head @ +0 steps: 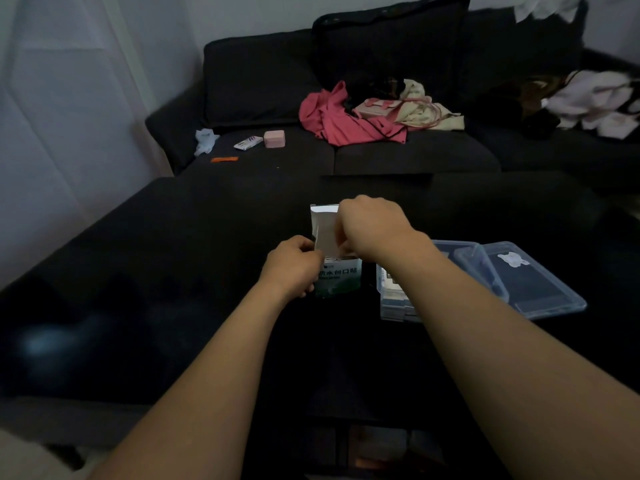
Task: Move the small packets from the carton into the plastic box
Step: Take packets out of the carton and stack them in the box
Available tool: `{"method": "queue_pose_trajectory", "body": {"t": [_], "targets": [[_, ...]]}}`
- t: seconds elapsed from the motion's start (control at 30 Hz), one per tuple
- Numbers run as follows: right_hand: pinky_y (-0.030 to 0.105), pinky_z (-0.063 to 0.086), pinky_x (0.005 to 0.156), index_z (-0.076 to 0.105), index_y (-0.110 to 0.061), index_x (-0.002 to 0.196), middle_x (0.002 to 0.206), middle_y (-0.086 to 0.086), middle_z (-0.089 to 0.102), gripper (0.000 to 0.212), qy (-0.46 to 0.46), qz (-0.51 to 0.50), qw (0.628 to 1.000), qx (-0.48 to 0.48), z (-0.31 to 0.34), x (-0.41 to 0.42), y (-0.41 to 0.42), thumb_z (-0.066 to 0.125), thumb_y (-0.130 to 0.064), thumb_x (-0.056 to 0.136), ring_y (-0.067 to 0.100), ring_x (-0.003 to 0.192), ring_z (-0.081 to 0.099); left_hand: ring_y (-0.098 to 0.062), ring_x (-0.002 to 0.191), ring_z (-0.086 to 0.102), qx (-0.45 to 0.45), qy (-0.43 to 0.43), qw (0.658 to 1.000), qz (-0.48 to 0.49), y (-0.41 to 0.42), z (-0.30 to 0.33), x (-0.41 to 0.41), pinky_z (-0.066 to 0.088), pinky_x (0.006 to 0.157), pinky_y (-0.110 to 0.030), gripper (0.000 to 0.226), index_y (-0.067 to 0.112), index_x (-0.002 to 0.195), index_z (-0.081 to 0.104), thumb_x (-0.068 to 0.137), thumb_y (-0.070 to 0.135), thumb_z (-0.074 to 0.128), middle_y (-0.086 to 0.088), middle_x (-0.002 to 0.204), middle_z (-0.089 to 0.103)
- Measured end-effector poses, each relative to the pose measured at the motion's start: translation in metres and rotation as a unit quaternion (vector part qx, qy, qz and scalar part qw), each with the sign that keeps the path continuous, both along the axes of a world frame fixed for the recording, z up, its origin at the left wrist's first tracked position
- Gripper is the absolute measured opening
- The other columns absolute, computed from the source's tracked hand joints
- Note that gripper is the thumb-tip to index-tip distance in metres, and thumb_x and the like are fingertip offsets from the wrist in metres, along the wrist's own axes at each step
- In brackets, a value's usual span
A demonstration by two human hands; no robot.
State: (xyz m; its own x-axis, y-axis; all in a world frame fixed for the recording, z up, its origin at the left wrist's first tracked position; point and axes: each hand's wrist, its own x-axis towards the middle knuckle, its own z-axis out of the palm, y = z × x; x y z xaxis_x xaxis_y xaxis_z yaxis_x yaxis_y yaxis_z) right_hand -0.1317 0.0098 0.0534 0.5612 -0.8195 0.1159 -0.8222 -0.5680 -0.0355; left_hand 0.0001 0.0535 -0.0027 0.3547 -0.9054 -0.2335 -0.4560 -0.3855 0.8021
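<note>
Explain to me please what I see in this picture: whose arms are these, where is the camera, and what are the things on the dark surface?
There is no machine here. A person wears one camera on the head, looking forward and down, so the two bare arms reach in from the bottom of the picture. The left hand grips the side of a small green and white carton that stands upright on the dark table. The right hand is at its raised top flap, with fingers curled at the opening; what they pinch is hidden. To the right lies a clear plastic box with its lid open flat beside it. Behind the table stands a dark sofa with clothes on it.
</note>
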Motion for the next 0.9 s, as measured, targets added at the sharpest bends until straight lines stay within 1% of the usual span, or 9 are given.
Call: {"method": "queue_pose_trajectory", "body": {"t": [0.17, 0.27, 0.33, 0.43, 0.5, 0.57, 0.7, 0.83, 0.9], "targets": [[0.038, 0.047, 0.075, 0.059, -0.016, 0.118, 0.111, 0.010, 0.059, 0.029, 0.049, -0.003, 0.999, 0.006, 0.001, 0.000, -0.001, 0.068, -0.022, 0.091, 0.024, 0.085, 0.052, -0.013, 0.070, 0.062, -0.001, -0.002, 1.000, -0.012, 0.001, 0.002, -0.001, 0.049, 0.055, -0.026, 0.038, 0.026, 0.139, 0.053, 0.101, 0.028, 0.053, -0.007, 0.107, 0.065], [0.037, 0.047, 0.072, 0.062, -0.015, 0.116, 0.108, 0.009, 0.061, 0.024, 0.047, 0.007, 0.998, -0.031, -0.004, 0.000, -0.004, 0.065, -0.021, 0.093, 0.023, 0.082, 0.052, -0.013, 0.072, 0.062, -0.011, -0.002, 1.000, -0.013, 0.003, 0.002, 0.000, 0.049, 0.055, -0.025, 0.039, 0.026, 0.141, 0.052, 0.102, 0.028, 0.053, -0.007, 0.108, 0.065], [0.037, 0.048, 0.072, 0.063, -0.017, 0.113, 0.105, 0.008, 0.060, 0.020, 0.054, 0.010, 0.998, -0.042, -0.008, 0.001, -0.005, 0.065, -0.020, 0.093, 0.024, 0.083, 0.053, -0.013, 0.072, 0.063, -0.013, -0.001, 1.000, -0.011, 0.003, 0.002, -0.001, 0.048, 0.055, -0.025, 0.039, 0.026, 0.141, 0.052, 0.102, 0.028, 0.053, -0.006, 0.107, 0.065], [0.036, 0.044, 0.070, 0.064, -0.016, 0.113, 0.098, 0.007, 0.055, 0.021, 0.060, 0.014, 0.996, -0.069, -0.012, 0.001, -0.005, 0.065, -0.018, 0.093, 0.024, 0.081, 0.050, -0.013, 0.072, 0.063, -0.013, 0.005, 1.000, -0.010, 0.002, 0.001, -0.001, 0.049, 0.055, -0.025, 0.039, 0.027, 0.140, 0.052, 0.102, 0.029, 0.054, -0.007, 0.109, 0.066], [0.036, 0.043, 0.071, 0.064, -0.011, 0.115, 0.104, 0.010, 0.060, 0.022, 0.067, 0.016, 0.993, -0.096, -0.013, 0.000, -0.003, 0.063, -0.014, 0.093, 0.027, 0.087, 0.057, -0.013, 0.073, 0.064, -0.013, 0.005, 1.000, -0.011, 0.002, 0.001, 0.000, 0.049, 0.055, -0.025, 0.039, 0.029, 0.140, 0.053, 0.102, 0.029, 0.054, -0.006, 0.112, 0.066], [0.038, 0.046, 0.074, 0.064, -0.009, 0.116, 0.110, 0.012, 0.062, 0.023, 0.081, 0.020, 0.991, -0.106, -0.014, 0.002, 0.000, 0.061, -0.011, 0.094, 0.031, 0.094, 0.061, -0.013, 0.074, 0.065, -0.014, 0.002, 1.000, -0.010, 0.001, 0.001, 0.001, 0.050, 0.055, -0.025, 0.039, 0.030, 0.140, 0.053, 0.101, 0.029, 0.054, -0.006, 0.113, 0.067], [0.040, 0.051, 0.078, 0.062, -0.009, 0.122, 0.114, 0.013, 0.064, 0.027, 0.109, 0.024, 0.988, -0.103, -0.013, 0.005, -0.002, 0.060, -0.013, 0.095, 0.031, 0.099, 0.064, -0.013, 0.073, 0.065, -0.015, 0.000, 1.000, -0.013, 0.001, 0.001, 0.000, 0.049, 0.055, -0.025, 0.039, 0.029, 0.140, 0.054, 0.101, 0.026, 0.054, -0.005, 0.110, 0.067], [0.041, 0.053, 0.078, 0.064, -0.010, 0.122, 0.111, 0.011, 0.069, 0.026, 0.110, 0.019, 0.987, -0.119, -0.022, 0.008, -0.006, 0.057, -0.015, 0.097, 0.029, 0.097, 0.066, -0.012, 0.071, 0.065, -0.026, -0.009, 1.000, -0.014, 0.002, -0.002, -0.001, 0.048, 0.052, -0.024, 0.036, 0.030, 0.136, 0.057, 0.100, 0.027, 0.055, -0.005, 0.107, 0.068], [0.040, 0.050, 0.074, 0.066, -0.011, 0.119, 0.104, 0.010, 0.068, 0.024, 0.106, 0.017, 0.987, -0.118, -0.024, 0.009, -0.008, 0.056, -0.015, 0.097, 0.028, 0.091, 0.066, -0.013, 0.068, 0.065, -0.036, -0.012, 0.999, -0.008, 0.002, -0.004, -0.001, 0.048, 0.050, -0.024, 0.036, 0.029, 0.135, 0.060, 0.099, 0.027, 0.056, -0.005, 0.103, 0.069]]}}
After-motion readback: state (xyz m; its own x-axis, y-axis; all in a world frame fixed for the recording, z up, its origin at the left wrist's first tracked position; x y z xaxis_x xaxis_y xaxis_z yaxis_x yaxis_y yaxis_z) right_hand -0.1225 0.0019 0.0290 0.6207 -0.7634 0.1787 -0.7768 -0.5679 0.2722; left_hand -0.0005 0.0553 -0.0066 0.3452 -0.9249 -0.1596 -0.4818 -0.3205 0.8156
